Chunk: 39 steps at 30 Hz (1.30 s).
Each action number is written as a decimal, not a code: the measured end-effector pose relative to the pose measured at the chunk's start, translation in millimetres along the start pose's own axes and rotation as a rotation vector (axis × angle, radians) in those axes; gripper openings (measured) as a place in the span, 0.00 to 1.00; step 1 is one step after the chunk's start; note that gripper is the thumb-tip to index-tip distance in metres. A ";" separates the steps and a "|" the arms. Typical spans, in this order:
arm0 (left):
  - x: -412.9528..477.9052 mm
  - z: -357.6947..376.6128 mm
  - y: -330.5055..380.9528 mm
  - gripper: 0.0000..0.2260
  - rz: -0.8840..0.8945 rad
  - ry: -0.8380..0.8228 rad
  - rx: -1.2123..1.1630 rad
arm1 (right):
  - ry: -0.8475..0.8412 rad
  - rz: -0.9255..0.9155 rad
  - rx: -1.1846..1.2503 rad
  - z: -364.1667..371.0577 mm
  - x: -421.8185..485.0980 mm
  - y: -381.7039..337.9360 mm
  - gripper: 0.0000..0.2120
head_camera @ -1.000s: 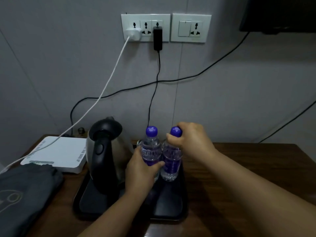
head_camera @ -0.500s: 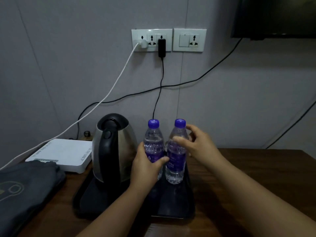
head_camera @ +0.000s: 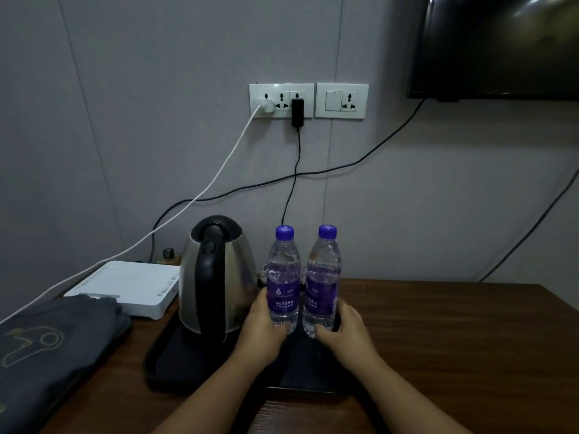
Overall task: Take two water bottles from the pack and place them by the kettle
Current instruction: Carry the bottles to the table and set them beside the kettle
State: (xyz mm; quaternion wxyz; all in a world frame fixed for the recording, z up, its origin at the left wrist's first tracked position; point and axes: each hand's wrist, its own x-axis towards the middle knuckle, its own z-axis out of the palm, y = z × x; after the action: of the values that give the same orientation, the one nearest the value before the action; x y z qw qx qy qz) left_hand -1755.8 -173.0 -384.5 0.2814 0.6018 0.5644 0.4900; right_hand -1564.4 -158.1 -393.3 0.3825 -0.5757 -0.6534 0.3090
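Observation:
Two clear water bottles with purple caps and purple labels stand upright side by side on a black tray [head_camera: 175, 368], just right of a steel kettle [head_camera: 216, 277] with a black handle. My left hand [head_camera: 261, 333] wraps the lower part of the left bottle [head_camera: 283, 277]. My right hand [head_camera: 344, 335] holds the base of the right bottle [head_camera: 322, 277]. The bottle pack is not in view.
A white router box [head_camera: 131, 286] and a folded dark cloth [head_camera: 53, 349] lie left of the tray. White and black cables hang from wall sockets [head_camera: 282, 100] behind the kettle. A dark screen [head_camera: 501, 45] is mounted at the upper right. Brown tabletop [head_camera: 454, 339] extends to the right.
My right hand slid down from the right bottle's cap to its base. My left hand also dropped lower on the left bottle. The view pulled back and tilted upward.

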 end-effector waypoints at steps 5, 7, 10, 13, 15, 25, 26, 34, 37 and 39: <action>-2.5 -0.2 -1.6 0.30 -0.061 -0.024 0.024 | -0.032 0.038 0.036 -1.4 -0.3 -2.2 0.29; -2.8 0.8 -2.6 0.31 -0.083 -0.003 0.039 | 0.015 0.061 -0.012 0.2 1.2 -6.1 0.35; -4.5 2.7 -1.1 0.28 -0.089 0.053 0.080 | 0.043 0.040 -0.064 1.4 -0.1 -12.1 0.39; -5.9 5.3 -1.6 0.29 -0.047 0.070 0.100 | 0.004 -0.034 -0.107 1.2 -3.0 -10.9 0.32; -5.3 4.3 -2.3 0.30 -0.002 0.023 0.035 | -0.030 -0.034 -0.069 0.5 -4.5 -8.2 0.28; -2.0 2.2 -9.8 0.27 0.032 0.026 0.081 | 0.004 0.022 -0.024 1.5 -2.9 -6.1 0.32; -2.4 3.1 -9.5 0.28 0.021 0.033 0.122 | 0.010 0.037 -0.025 1.4 -2.1 -6.8 0.34; -3.3 -0.7 -8.7 0.31 -0.016 -0.109 -0.026 | -0.030 0.010 -0.015 0.5 -3.5 -7.4 0.31; -2.2 -0.7 -12.9 0.32 -0.024 -0.081 0.012 | -0.023 0.028 0.008 1.0 -3.4 -5.2 0.31; -1.4 0.4 -14.6 0.32 -0.038 -0.049 0.045 | 0.013 0.037 -0.004 2.6 -1.3 -4.1 0.35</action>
State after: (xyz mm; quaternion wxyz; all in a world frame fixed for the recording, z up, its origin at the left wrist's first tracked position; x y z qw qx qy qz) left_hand -1761.2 -171.2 -398.0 0.2909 0.6090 0.5796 0.4567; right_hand -1568.7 -159.8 -391.4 0.3796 -0.5904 -0.6408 0.3109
